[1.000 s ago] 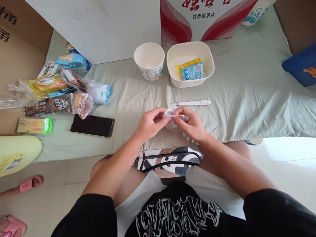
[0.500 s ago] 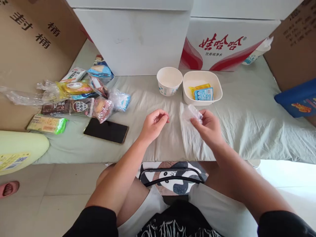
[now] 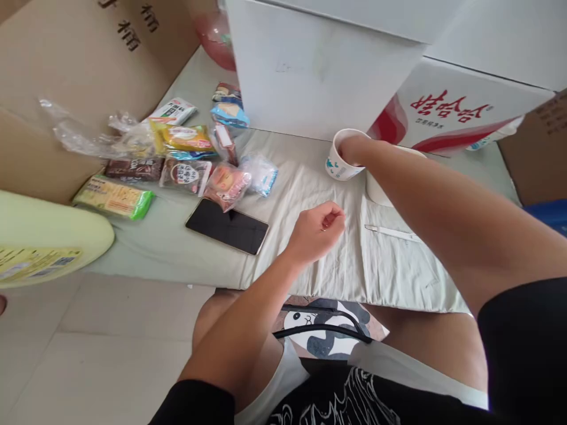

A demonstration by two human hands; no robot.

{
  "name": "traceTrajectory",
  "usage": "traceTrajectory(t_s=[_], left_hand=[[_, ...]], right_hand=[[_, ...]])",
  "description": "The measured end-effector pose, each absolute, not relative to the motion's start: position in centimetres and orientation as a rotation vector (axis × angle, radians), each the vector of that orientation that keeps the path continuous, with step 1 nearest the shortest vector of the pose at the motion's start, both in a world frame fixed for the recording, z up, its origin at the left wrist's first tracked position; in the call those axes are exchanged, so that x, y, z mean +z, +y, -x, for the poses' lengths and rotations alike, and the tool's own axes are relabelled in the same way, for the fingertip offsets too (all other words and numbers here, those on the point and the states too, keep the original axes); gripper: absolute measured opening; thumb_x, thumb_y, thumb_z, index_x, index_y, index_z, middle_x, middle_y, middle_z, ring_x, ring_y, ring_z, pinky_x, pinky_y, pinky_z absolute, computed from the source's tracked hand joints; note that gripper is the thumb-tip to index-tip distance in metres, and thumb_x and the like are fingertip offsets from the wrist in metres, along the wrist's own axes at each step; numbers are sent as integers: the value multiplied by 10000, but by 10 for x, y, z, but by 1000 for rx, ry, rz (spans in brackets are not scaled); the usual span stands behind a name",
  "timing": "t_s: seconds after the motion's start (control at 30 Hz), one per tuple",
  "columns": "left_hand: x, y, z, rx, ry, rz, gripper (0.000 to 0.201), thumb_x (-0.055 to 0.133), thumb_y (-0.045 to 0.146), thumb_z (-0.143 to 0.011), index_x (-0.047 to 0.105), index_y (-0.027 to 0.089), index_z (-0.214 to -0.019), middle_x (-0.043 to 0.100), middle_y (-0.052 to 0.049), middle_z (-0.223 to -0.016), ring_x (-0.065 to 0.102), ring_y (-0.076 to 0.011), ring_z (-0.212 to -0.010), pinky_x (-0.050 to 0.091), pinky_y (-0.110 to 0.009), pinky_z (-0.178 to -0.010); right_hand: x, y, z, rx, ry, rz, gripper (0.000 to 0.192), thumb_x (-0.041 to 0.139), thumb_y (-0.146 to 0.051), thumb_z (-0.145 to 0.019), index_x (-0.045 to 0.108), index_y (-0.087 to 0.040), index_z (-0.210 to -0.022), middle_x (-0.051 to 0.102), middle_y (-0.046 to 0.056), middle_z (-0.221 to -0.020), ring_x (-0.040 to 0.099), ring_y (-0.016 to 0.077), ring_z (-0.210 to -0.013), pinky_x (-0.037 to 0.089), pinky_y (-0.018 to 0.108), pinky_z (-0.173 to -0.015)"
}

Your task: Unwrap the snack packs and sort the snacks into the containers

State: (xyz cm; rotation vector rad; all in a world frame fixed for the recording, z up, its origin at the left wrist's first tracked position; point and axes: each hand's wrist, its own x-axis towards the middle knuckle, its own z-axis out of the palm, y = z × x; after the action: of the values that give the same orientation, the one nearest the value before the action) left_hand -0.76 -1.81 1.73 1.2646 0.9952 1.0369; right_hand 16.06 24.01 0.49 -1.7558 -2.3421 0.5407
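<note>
My right hand (image 3: 353, 151) reaches into a white paper cup (image 3: 337, 169) with blue-green print. The cup tilts slightly, and its wall hides my fingers and whatever they hold. Beside it, my right forearm covers most of a white plastic tub (image 3: 374, 190). My left hand (image 3: 317, 232) hovers over the front of the cloth, its fingers curled in; anything inside them is hidden. A thin white strip-like thing (image 3: 394, 234) lies on the cloth, partly under my right arm. A black phone (image 3: 227, 226) rests left of my left hand.
Several wrapped snacks lie at the left, among them a green-ended cracker pack (image 3: 115, 196) and a yellow pack (image 3: 186, 138). White cartons (image 3: 319, 71) stand behind. A brown cardboard wall (image 3: 88, 77) and a pale yellow-green container (image 3: 53, 236) border the left side.
My right hand has carried the clear wrapper away from the front of the cloth and gone into the cup; the wrapper is now out of sight. My view has turned left. The white strip shows now.
</note>
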Motion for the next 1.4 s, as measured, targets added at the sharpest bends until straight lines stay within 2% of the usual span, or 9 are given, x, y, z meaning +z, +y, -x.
traceTrajectory(t_s=[0.17, 0.3, 0.4, 0.6, 0.8, 1.0, 1.1, 1.3, 1.4], left_hand=[[21, -24, 20, 1025, 985, -1254, 127, 582, 255, -890, 595, 223, -768, 632, 13, -728, 561, -146, -717, 444, -315, -721], [29, -25, 25, 925, 1004, -1263, 133, 554, 273, -887, 576, 226, -765, 621, 23, -743, 559, -143, -724, 420, -303, -705], [30, -25, 24, 844, 1049, -1329, 99, 541, 241, -861, 567, 227, -766, 607, 27, -739, 548, -147, -720, 404, -298, -689], [21, -30, 19, 857, 1141, -1483, 88, 531, 207, -850, 566, 231, -772, 629, 20, -716, 551, -159, -688, 413, -314, -690], [19, -26, 24, 962, 1218, -1406, 86, 588, 248, -868, 592, 222, -787, 627, 23, -688, 582, -153, -683, 449, -321, -733], [2, -17, 4, 1000, 1016, -1141, 540, 811, 463, -765, 599, 211, -1193, 724, -87, -1194, 704, -219, -1055, 555, -327, -880], [-6, -13, -7, 1123, 984, -1156, 449, 795, 463, -769, 639, 209, -1105, 728, -59, -1092, 694, -199, -1002, 560, -314, -883], [-14, 2, -2, 1058, 1220, -1290, 637, 854, 351, -695, 612, 265, -1277, 691, -8, -961, 666, -165, -808, 560, -298, -716], [-17, 6, 1, 990, 1336, -1369, 668, 790, 340, -768, 517, 278, -1374, 659, 15, -871, 635, -155, -713, 540, -298, -656]], right_hand=[[65, 222, -144, 523, -2462, 1978, 617, 534, -454, -896, 571, -29, -451, 685, 63, -687, 752, 252, -930, 457, 364, -712], [97, 186, -85, 216, -2403, 1850, 252, 692, -281, -910, 758, -72, -1034, 781, 138, -1056, 736, 262, -1076, 549, 400, -865], [74, 154, -35, 749, -2537, 1551, 627, 897, -299, -730, 674, -210, -1309, 761, 113, -1187, 735, 299, -1065, 592, 502, -967], [36, 131, -11, 952, -2375, 1598, 770, 876, -306, -677, 581, -227, -1384, 709, 133, -1276, 680, 329, -1145, 567, 510, -1014], [52, 84, -93, 1108, -1765, 1613, 403, 747, -311, -722, 653, -198, -1097, 701, 47, -971, 689, 271, -976, 586, 466, -920], [8, -16, -160, 1213, -1178, 1237, 576, 849, -504, -709, 593, -273, -1170, 732, 47, -1114, 708, 245, -1056, 588, 444, -986], [-8, -46, -182, 1214, -1316, 1259, 553, 800, -576, -804, 601, -260, -1212, 736, 77, -1144, 708, 253, -1067, 596, 448, -969], [-19, -52, -259, 380, -1765, 1640, 258, 656, -330, -879, 668, -246, -1123, 730, 102, -1092, 713, 294, -1033, 576, 500, -947], [-31, -50, -292, 169, -1889, 1705, 287, 604, -294, -886, 692, -236, -1152, 734, 137, -1174, 706, 335, -1101, 557, 541, -982]])
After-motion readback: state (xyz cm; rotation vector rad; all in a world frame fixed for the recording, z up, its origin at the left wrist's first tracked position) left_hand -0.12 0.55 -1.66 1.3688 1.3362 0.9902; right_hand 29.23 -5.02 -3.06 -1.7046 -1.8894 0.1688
